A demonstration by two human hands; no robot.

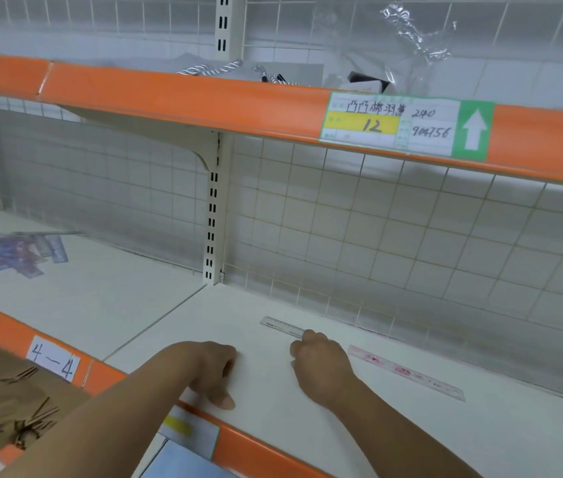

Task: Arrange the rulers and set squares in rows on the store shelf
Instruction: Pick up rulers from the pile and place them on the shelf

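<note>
2 rulers are laid on the shelf [273, 426] near its wire back: a clear ruler [282, 326], its near end covered by the curled fingers of the right hand [321, 363], and a pink ruler [407, 372] just beside. Whether it is pinched or merely pressed cannot be told. The left hand [214, 370] is rested loosely curled, with nothing held. Both rulers are judged light, thin and slippery, best pinched by an edge.
</note>
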